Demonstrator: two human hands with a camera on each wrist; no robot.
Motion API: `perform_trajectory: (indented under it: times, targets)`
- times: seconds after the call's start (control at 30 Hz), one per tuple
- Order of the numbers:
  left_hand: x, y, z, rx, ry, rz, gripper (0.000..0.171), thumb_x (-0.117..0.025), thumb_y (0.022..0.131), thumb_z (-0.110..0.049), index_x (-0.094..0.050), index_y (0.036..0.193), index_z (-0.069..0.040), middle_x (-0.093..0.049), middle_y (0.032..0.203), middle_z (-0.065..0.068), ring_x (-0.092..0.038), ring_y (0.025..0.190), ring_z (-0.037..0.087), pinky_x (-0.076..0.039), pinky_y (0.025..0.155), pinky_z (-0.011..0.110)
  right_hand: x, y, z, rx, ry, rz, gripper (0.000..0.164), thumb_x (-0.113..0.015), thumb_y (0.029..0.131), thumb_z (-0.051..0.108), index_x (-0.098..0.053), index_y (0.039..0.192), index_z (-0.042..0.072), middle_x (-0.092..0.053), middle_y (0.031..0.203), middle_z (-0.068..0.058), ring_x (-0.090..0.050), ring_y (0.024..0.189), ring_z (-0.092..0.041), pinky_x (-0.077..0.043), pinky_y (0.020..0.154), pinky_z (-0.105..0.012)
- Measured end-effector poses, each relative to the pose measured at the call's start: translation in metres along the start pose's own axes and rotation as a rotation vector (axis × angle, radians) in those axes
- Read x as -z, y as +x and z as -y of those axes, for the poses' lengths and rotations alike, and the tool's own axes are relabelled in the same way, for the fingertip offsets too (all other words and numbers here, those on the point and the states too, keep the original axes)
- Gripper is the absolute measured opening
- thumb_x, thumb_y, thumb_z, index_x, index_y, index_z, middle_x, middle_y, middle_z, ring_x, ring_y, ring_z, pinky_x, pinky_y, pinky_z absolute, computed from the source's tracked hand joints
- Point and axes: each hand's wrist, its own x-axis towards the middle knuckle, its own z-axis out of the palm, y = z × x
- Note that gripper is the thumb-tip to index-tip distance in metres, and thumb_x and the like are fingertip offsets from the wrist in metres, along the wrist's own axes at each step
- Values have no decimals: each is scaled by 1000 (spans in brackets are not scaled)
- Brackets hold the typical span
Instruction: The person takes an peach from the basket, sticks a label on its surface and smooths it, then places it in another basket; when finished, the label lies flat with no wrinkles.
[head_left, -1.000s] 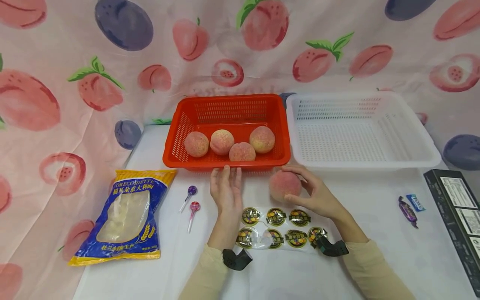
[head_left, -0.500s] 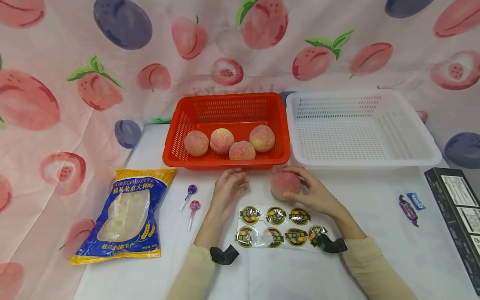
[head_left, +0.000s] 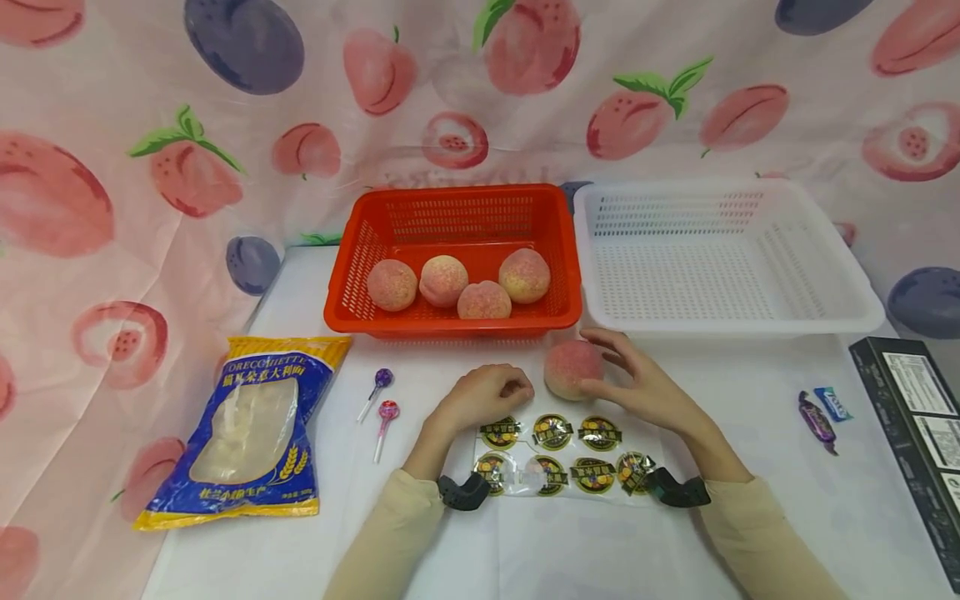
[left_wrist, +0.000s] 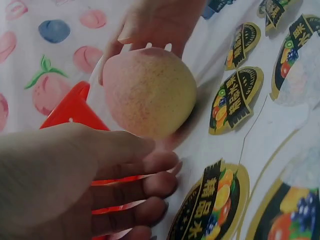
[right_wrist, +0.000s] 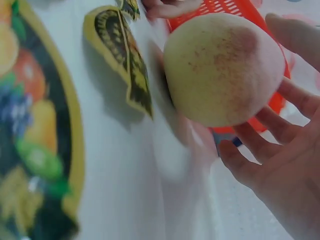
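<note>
The right hand (head_left: 648,387) cups a peach (head_left: 573,370), fingers and thumb bent round its right side. The peach is just in front of the right corner of the red basket (head_left: 420,325), beyond the stickers (head_left: 552,431). The left hand (head_left: 483,396) is near the peach, fingers loosely curled, at the stickers' far left corner. Four more peaches (head_left: 443,281) lie in the red basket; the white basket (head_left: 738,327) stands beside it

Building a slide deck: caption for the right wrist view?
Right hand cupped around a peach, red basket behind, fruit labels in the foreground.
</note>
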Motion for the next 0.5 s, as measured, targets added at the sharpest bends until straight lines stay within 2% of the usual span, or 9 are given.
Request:
perform_trajectory:
  times: [0.1, 0.27, 0.33, 0.4, 0.5]
  targets:
    - [-2, 1, -3, -13, 40, 24, 13, -54, 86, -31, -64, 90, -24, -60, 79, -13, -53, 76, 2, -42, 69, 20, 5, -9, 13, 13, 10, -6, 61, -67, 78, 16, -36, 131, 17, -35, 137, -6, -32, 127, -24, -27, 103, -50]
    - [-5, 1, -5, -21, 56, 34, 11, -54, 85, -33, -63, 87, -28, -58, 76, -15, -51, 73, 2, -39, 65, 19, 13, -26, -6, 7, -73, -35, 59, -65, 80, 19, -36, 132, 16, -39, 133, -4, -37, 122, -18, -34, 99, -37]
    - [-5, 0, -5, -26, 60, 31, 10, -54, 85, -33, -63, 87, -28, -57, 76, -15, -51, 72, 1, -39, 64, 20, 16, -35, -18, 6, -119, -50, 58, -65, 80, 21, -37, 131, 19, -43, 128, -2, -41, 116, -15, -38, 93, -30]
    - [-6, 0, -5, -29, 58, 30, 10, -54, 86, -33, -63, 86, -28, -57, 75, -15, -50, 71, 1, -38, 63, 19, 17, -45, -20, 20, -166, -52, 54, -65, 80, 19, -40, 128, 17, -48, 118, -4, -47, 104, -15, -42, 85, -25]
    - [-4, -2, -5, -27, 48, 33, 10, -54, 86, -34, -63, 86, -29, -57, 76, -15, -50, 72, 1, -38, 64, 19, 17, -60, -20, 40, -230, -6, 48, -67, 79, 20, -45, 121, 15, -51, 101, -2, -49, 85, -10, -43, 70, -21]
